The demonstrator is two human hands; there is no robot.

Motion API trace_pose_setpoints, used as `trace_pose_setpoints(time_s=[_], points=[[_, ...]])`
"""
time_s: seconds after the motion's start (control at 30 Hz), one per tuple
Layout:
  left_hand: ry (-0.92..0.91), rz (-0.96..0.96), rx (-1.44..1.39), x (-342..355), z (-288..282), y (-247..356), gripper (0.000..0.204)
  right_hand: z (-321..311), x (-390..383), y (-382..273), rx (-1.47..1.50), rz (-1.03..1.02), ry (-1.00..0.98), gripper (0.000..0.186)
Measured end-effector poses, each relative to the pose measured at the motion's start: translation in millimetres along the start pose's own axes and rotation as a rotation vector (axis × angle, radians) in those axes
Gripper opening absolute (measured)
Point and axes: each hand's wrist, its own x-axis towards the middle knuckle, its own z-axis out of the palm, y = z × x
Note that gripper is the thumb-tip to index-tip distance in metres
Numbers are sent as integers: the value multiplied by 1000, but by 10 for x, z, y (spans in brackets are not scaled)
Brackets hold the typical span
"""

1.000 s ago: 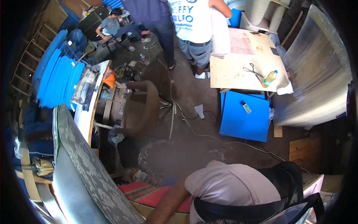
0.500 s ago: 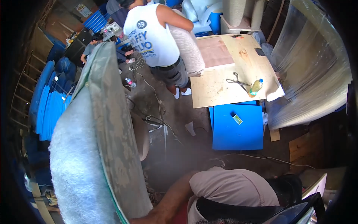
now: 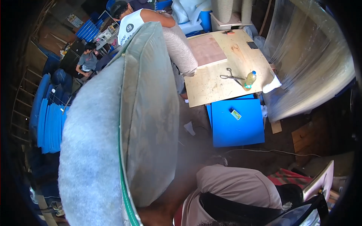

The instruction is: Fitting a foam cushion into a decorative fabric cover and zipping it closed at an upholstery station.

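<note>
1. One large cushion [image 3: 113,124], standing tall left of centre: fluffy white wadding [image 3: 88,158] on its left, grey-brown fabric [image 3: 154,116] on its right, green edging [image 3: 123,184] along the lower seam between.
2. Both hands out of view; cannot tell how far open, nor any hold.
3. Bare arm [image 3: 160,211] beside the cushion's lower right part, near a beige sleeve [image 3: 233,186].
4. Right of the cushion, a bench [image 3: 201,90] with scissors [image 3: 230,76] close beside a bottle [image 3: 250,80] of yellowish liquid.
5. Toward the bench's far edge, a red-handled tool [image 3: 228,32] and a brown sheet [image 3: 207,49].
6. Below the bench, a blue board [image 3: 239,132] bearing a small box [image 3: 235,114].
7. Partly behind the cushion, a co-worker [image 3: 132,20] in a white sleeveless top, one arm over a beige bolster [image 3: 179,49].
8. Far left, stacked blue sheets [image 3: 49,128]; beyond, a seated person [image 3: 89,61].
</note>
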Motion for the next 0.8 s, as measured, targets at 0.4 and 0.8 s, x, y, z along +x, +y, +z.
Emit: trace_pose_setpoints(time_s=[0.4,0.8], points=[[-219,-170,124,622,988,393,85,-267,-238,280,-723,-680,322,16],[-286,746,1979,1501,2057,1144,100,-1171,-397,682,-369,-220,272,12]])
